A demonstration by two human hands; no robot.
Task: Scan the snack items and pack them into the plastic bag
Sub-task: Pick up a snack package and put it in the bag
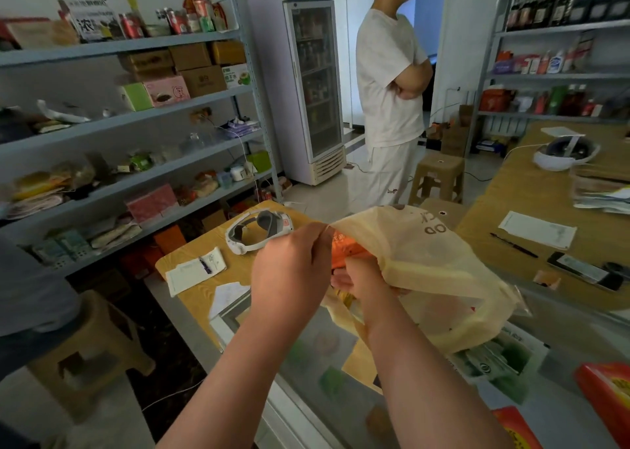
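Notepad and white headset sit on the wooden counter, around 10 o'clock from the hands. Left hand pinches the top edge of the yellowish plastic bag. Right hand, just beside it, grips the lower rim. There's an orange snack pack inside the mouth, and red packs at 4 o'clock.

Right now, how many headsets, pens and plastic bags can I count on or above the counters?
headsets: 2
pens: 2
plastic bag: 1
total: 5
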